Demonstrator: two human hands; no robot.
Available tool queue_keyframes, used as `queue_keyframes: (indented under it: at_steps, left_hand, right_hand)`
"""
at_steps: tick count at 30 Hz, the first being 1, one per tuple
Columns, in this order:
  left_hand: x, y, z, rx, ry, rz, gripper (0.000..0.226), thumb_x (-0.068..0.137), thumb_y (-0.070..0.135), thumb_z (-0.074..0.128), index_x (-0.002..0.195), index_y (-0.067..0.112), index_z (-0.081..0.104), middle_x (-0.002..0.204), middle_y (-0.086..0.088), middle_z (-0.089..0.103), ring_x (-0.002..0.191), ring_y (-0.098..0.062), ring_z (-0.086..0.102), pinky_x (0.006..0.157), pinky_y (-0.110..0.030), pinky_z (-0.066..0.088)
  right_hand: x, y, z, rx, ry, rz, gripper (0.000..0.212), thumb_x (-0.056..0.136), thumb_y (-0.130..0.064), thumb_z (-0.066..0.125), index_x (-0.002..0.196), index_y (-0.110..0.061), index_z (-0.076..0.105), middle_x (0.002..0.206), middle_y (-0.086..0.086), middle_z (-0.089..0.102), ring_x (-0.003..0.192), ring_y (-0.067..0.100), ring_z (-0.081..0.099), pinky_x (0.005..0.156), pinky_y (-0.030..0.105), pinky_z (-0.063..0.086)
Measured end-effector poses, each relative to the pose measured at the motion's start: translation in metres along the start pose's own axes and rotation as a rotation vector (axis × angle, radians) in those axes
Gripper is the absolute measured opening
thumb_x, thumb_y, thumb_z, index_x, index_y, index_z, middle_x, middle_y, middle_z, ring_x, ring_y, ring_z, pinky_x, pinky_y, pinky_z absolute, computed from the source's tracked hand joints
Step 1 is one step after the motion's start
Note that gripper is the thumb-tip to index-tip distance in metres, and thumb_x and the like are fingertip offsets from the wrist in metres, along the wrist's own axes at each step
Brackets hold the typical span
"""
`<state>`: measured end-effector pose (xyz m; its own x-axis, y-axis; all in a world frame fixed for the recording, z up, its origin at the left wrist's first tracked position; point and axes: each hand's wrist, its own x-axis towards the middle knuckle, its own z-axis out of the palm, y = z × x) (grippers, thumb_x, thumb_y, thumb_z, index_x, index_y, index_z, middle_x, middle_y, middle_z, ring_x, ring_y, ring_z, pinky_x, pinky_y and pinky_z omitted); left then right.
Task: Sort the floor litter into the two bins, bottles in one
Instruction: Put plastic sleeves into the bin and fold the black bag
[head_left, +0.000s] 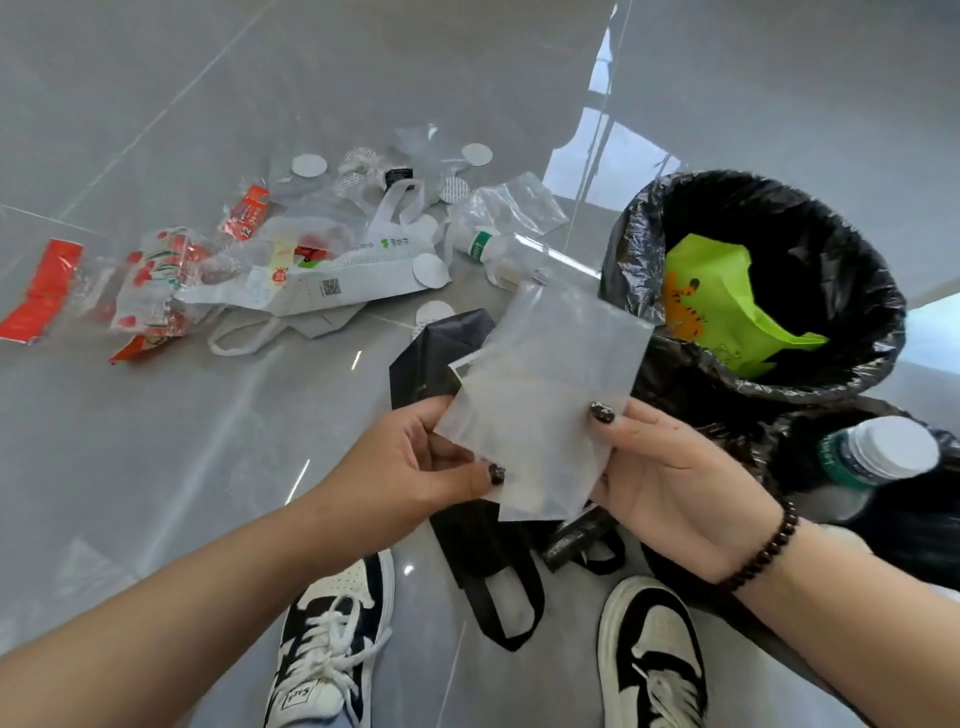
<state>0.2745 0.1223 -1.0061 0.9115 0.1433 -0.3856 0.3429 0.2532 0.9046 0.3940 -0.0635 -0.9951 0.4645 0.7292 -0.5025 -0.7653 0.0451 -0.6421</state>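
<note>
Both hands hold a frosted plastic pouch just beside the non-bottle bin.

The left hand pinches the lower left edge of the frosted plastic pouch, thumb on top, and the right hand pinches its right edge likewise, so the pouch hangs flat between them above a black bag on the floor. Just beyond it stands the black-lined bin, already holding a green bag; the second bin at the right edge holds a bottle. To do this step well, I judge the pouch should be carried fully over the open rim before either pinch lets go, since light film drifts. More wrappers and a small bottle lie on the grey floor further out.
</note>
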Motion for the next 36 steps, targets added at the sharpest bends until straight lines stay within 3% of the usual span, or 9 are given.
queue_keyframes:
  at_steps: [3, 6, 10, 14, 17, 21, 24, 29, 36]
  left_hand:
    - [0.0, 0.006, 0.012, 0.07, -0.009, 0.025, 0.03, 0.08, -0.01, 0.068, 0.106, 0.005, 0.063, 0.096, -0.006, 0.076, 0.088, -0.015, 0.073, 0.073, -0.017, 0.053]
    - [0.006, 0.01, 0.017, 0.091, 0.03, 0.041, 0.028, 0.079, -0.002, 0.074, 0.104, 0.003, 0.063, 0.091, -0.01, 0.076, 0.083, -0.028, 0.071, 0.077, -0.033, 0.053]
    - [0.018, 0.027, 0.021, 0.077, 0.06, 0.095, 0.017, 0.079, 0.001, 0.07, 0.092, 0.009, 0.063, 0.075, 0.003, 0.072, 0.071, -0.008, 0.066, 0.067, -0.022, 0.054]
    - [0.041, 0.051, 0.038, 0.008, -0.068, 0.085, 0.05, 0.08, 0.001, 0.072, 0.123, 0.021, 0.055, 0.106, 0.002, 0.073, 0.096, -0.018, 0.071, 0.078, -0.033, 0.059]
    - [0.066, 0.066, 0.056, -0.028, -0.007, 0.132, 0.051, 0.079, -0.008, 0.069, 0.12, 0.021, 0.058, 0.107, -0.007, 0.072, 0.099, -0.026, 0.07, 0.083, -0.046, 0.058]
    - [0.088, 0.074, 0.061, 0.073, 0.103, 0.22, 0.032, 0.083, -0.008, 0.067, 0.102, 0.018, 0.063, 0.085, 0.004, 0.074, 0.08, -0.009, 0.071, 0.068, -0.029, 0.06]
    - [0.093, 0.072, 0.064, 0.154, 0.081, 0.238, 0.031, 0.091, -0.005, 0.059, 0.108, 0.02, 0.061, 0.095, 0.002, 0.072, 0.077, -0.018, 0.074, 0.056, -0.026, 0.058]
    - [0.112, 0.077, 0.079, 0.231, 0.132, 0.347, 0.042, 0.095, -0.001, 0.051, 0.119, 0.033, 0.051, 0.114, -0.002, 0.065, 0.092, -0.029, 0.071, 0.065, -0.036, 0.061]
    - [0.144, 0.089, 0.095, 0.476, 0.16, 0.542, 0.039, 0.092, -0.002, 0.052, 0.118, 0.027, 0.055, 0.101, 0.008, 0.069, 0.085, -0.001, 0.069, 0.072, -0.023, 0.058]
  right_hand:
    - [-0.005, 0.001, 0.002, -0.038, 0.111, 0.013, 0.07, 0.057, -0.02, 0.086, 0.115, 0.01, 0.06, 0.12, 0.023, 0.064, 0.105, 0.032, 0.064, 0.092, 0.044, 0.052]
    - [-0.008, -0.007, 0.002, -0.023, 0.221, -0.092, 0.063, 0.06, -0.016, 0.075, 0.111, 0.015, 0.057, 0.115, 0.025, 0.065, 0.096, 0.03, 0.067, 0.087, 0.042, 0.055]
    - [-0.01, -0.027, 0.006, -0.017, 0.223, -0.231, 0.041, 0.065, -0.015, 0.069, 0.101, 0.006, 0.062, 0.099, 0.017, 0.071, 0.082, 0.021, 0.07, 0.085, 0.037, 0.055]
    - [-0.01, -0.044, 0.012, -0.083, 0.259, -0.324, 0.025, 0.066, -0.017, 0.069, 0.088, -0.006, 0.064, 0.092, 0.01, 0.071, 0.079, 0.018, 0.068, 0.078, 0.033, 0.056]
    - [-0.012, -0.061, 0.01, -0.166, 0.417, -0.405, 0.003, 0.081, -0.008, 0.063, 0.079, -0.01, 0.064, 0.083, 0.004, 0.07, 0.078, 0.017, 0.067, 0.077, 0.031, 0.056]
    - [-0.03, -0.119, -0.013, -0.103, 0.639, -0.709, 0.029, 0.084, -0.003, 0.065, 0.061, -0.02, 0.061, 0.076, 0.004, 0.068, 0.078, 0.024, 0.067, 0.078, 0.044, 0.057]
    - [-0.04, -0.158, -0.05, -0.552, 0.922, -0.946, 0.013, 0.077, -0.023, 0.069, 0.067, -0.027, 0.064, 0.078, -0.002, 0.07, 0.076, 0.023, 0.069, 0.074, 0.049, 0.057]
    - [-0.001, -0.144, -0.077, -1.401, 0.78, -0.487, 0.008, 0.086, -0.019, 0.065, 0.08, -0.013, 0.064, 0.074, -0.006, 0.07, 0.067, 0.008, 0.062, 0.054, 0.014, 0.046]
    - [0.047, -0.13, -0.101, -1.799, 0.637, -0.139, 0.034, 0.084, -0.034, 0.068, 0.112, -0.015, 0.066, 0.105, 0.007, 0.066, 0.101, 0.024, 0.06, 0.084, 0.028, 0.046]
